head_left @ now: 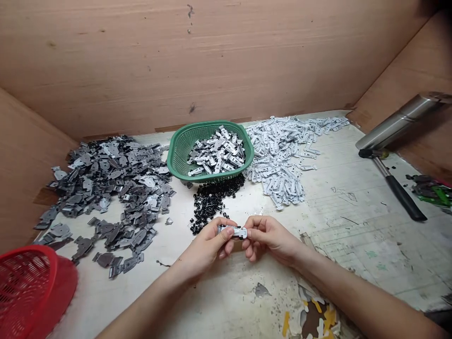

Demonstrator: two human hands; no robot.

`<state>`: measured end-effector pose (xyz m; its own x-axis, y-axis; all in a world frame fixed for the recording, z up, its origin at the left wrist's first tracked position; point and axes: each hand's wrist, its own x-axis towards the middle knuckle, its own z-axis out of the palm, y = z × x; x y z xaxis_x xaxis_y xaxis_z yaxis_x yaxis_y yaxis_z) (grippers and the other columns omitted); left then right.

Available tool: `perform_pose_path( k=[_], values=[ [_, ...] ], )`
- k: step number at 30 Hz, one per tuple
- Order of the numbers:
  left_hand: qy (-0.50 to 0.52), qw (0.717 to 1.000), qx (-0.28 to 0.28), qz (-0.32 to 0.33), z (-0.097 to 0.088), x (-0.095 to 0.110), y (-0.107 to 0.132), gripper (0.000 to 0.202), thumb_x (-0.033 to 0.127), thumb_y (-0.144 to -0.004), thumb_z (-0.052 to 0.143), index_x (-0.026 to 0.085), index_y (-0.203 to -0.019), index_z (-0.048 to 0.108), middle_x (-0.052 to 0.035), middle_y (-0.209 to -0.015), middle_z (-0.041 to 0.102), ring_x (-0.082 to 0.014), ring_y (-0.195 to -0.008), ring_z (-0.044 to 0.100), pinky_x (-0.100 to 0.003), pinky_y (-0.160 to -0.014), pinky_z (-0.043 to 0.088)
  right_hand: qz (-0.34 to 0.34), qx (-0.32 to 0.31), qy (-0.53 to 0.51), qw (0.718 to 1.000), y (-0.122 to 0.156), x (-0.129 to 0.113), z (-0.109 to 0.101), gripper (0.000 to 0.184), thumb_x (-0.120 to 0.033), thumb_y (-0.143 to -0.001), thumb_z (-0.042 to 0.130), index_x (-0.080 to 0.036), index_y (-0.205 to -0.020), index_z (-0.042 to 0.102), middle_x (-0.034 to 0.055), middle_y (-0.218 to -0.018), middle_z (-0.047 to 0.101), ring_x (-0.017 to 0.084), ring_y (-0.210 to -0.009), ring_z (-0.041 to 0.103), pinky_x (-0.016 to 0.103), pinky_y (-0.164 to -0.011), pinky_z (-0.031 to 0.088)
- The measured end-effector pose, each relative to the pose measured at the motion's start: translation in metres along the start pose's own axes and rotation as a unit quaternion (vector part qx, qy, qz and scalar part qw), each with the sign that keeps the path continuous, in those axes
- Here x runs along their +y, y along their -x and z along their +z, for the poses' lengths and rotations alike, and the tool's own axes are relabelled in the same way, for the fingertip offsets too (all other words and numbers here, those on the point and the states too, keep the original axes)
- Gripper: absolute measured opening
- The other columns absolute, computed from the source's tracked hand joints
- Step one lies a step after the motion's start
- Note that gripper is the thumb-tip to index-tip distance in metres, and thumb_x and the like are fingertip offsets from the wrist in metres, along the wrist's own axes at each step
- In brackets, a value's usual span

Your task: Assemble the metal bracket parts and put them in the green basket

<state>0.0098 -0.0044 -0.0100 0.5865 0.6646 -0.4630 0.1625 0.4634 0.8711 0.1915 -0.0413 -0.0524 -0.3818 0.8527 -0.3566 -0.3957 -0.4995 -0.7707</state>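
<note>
My left hand (208, 245) and my right hand (266, 238) meet over the middle of the worn white table (219, 301). Both pinch one small light metal piece (235, 231) between their fingertips; a small black part shows at its right end. Just beyond the hands lies a heap of small black parts (212, 200). Behind that stands a green basket (178, 150) holding several assembled metal pieces. A pile of dark grey metal plates (113, 183) spreads to the left, and a pile of light metal strips (282, 155) lies to the right of the basket.
A red basket (30, 287) sits at the near left corner. A hammer with a black handle (400, 190) and a steel flask (399, 123) lie at the right, with green and dark clutter (432, 190) beyond. Wooden walls (212, 61) close in the back and sides.
</note>
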Motion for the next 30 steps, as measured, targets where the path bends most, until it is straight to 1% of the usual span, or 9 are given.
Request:
perform_pose_path(
  k=[4, 6, 9, 12, 15, 22, 28, 30],
  values=[
    [-0.020, 1.000, 0.023, -0.003, 0.0024, 0.0024, 0.0015, 0.028, 0.041, -0.087, 0.048, 0.015, -0.097, 0.046, 0.0075, -0.053, 0.043, -0.0063, -0.048, 0.031, -0.021, -0.050, 0.023, 0.013, 0.004, -0.001, 1.000, 0.0000, -0.0037, 0.0005, 0.029, -0.036, -0.074, 0.070, -0.013, -0.079, 0.054, 0.0027, -0.065, 0.068, 0.012, -0.050, 0.065, 0.022, -0.047, 0.052],
    [-0.033, 0.999, 0.035, 0.002, 0.0026, 0.0029, 0.0021, 0.028, 0.041, -0.086, 0.050, 0.016, -0.097, 0.046, 0.0077, -0.052, 0.043, -0.0065, -0.048, 0.031, -0.021, -0.050, 0.023, 0.017, -0.001, 0.001, 1.000, 0.0005, -0.0052, 0.0007, 0.028, -0.035, -0.073, 0.070, -0.014, -0.082, 0.054, 0.0027, -0.068, 0.068, 0.013, -0.052, 0.066, 0.024, -0.050, 0.053],
    [-0.050, 0.998, 0.037, -0.002, 0.0030, 0.0029, 0.0027, 0.029, 0.042, -0.085, 0.050, 0.016, -0.096, 0.047, 0.0082, -0.051, 0.042, -0.0068, -0.048, 0.031, -0.021, -0.049, 0.023, 0.012, 0.006, 0.022, 1.000, 0.0019, -0.0067, 0.0016, 0.027, -0.039, -0.078, 0.063, -0.016, -0.088, 0.054, 0.0006, -0.063, 0.066, 0.015, -0.054, 0.066, 0.027, -0.053, 0.054],
    [-0.078, 0.997, 0.026, -0.002, 0.0044, 0.0019, 0.0029, 0.029, 0.043, -0.084, 0.050, 0.016, -0.096, 0.047, 0.0083, -0.051, 0.042, -0.0074, -0.048, 0.032, -0.021, -0.050, 0.025, 0.009, 0.024, 0.087, 0.996, 0.0032, -0.0069, 0.0042, 0.032, -0.047, -0.082, 0.056, -0.016, -0.083, 0.052, -0.0012, -0.056, 0.062, 0.013, -0.045, 0.062, 0.023, -0.046, 0.049],
    [-0.110, 0.994, 0.022, 0.011, 0.0062, 0.0003, 0.0027, 0.030, 0.044, -0.084, 0.049, 0.016, -0.096, 0.048, 0.0075, -0.052, 0.044, -0.0082, -0.049, 0.034, -0.022, -0.051, 0.027, 0.008, 0.035, 0.133, 0.990, 0.0037, -0.0063, 0.0073, 0.037, -0.053, -0.079, 0.058, -0.017, -0.078, 0.049, -0.0030, -0.052, 0.059, 0.010, -0.040, 0.057, 0.018, -0.041, 0.044],
    [-0.146, 0.988, 0.033, 0.041, 0.0074, -0.0019, 0.0025, 0.028, 0.042, -0.086, 0.047, 0.016, -0.096, 0.048, 0.0073, -0.051, 0.043, -0.0086, -0.048, 0.034, -0.021, -0.049, 0.028, -0.010, 0.051, 0.131, 0.990, 0.0035, -0.0032, 0.0097, 0.039, -0.054, -0.077, 0.060, -0.017, -0.078, 0.050, -0.0041, -0.050, 0.058, 0.008, -0.038, 0.054, 0.016, -0.040, 0.040],
    [-0.134, 0.988, 0.062, 0.053, 0.0100, -0.0048, 0.0017, 0.027, 0.041, -0.084, 0.050, 0.016, -0.093, 0.049, 0.0078, -0.050, 0.040, -0.0082, -0.047, 0.034, -0.020, -0.046, 0.027, -0.023, 0.038, 0.109, 0.993, 0.0039, 0.0001, 0.0068, 0.037, -0.052, -0.077, 0.062, -0.016, -0.077, 0.050, -0.0027, -0.053, 0.061, 0.009, -0.039, 0.056, 0.019, -0.041, 0.044],
    [-0.126, 0.988, 0.061, 0.061, 0.0106, -0.0052, 0.0019, 0.025, 0.041, -0.085, 0.050, 0.017, -0.093, 0.049, 0.0074, -0.051, 0.040, -0.0081, -0.047, 0.036, -0.020, -0.046, 0.028, -0.018, 0.031, 0.107, 0.994, 0.0048, -0.0022, 0.0057, 0.036, -0.051, -0.078, 0.061, -0.016, -0.078, 0.051, -0.0019, -0.054, 0.061, 0.010, -0.041, 0.058, 0.020, -0.043, 0.046]
  ],
)
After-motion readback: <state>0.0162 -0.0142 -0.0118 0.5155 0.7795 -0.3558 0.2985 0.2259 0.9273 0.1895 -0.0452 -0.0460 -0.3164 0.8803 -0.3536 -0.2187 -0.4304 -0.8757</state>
